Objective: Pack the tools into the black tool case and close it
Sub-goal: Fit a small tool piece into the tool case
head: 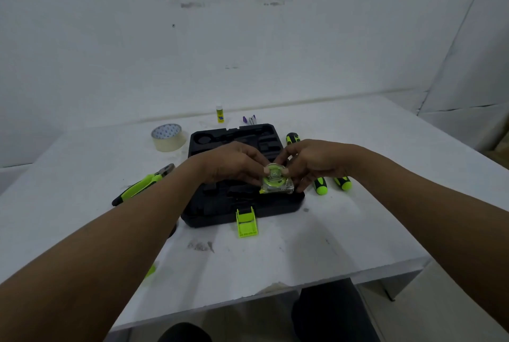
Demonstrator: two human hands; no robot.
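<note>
The black tool case (pixel 220 143) lies open on the white table, its green latch (pixel 246 221) hanging over the near edge. Above the case's right half I hold a green tape measure (pixel 275 180) wrapped in clear plastic. My left hand (pixel 234 165) grips it from the left and my right hand (pixel 311 161) from the right. Green-handled pliers (pixel 143 184) lie left of the case. Green and black screwdriver handles (pixel 321 186) (pixel 343 183) lie to its right, and another handle (pixel 292 138) sits by the far right corner.
A roll of tape (pixel 168 137) sits at the far left of the case. A glue stick (pixel 219 114) and pens (pixel 249 119) stand behind it. The table's near edge (pixel 248 297) runs close above my knees. A wall rises behind the table.
</note>
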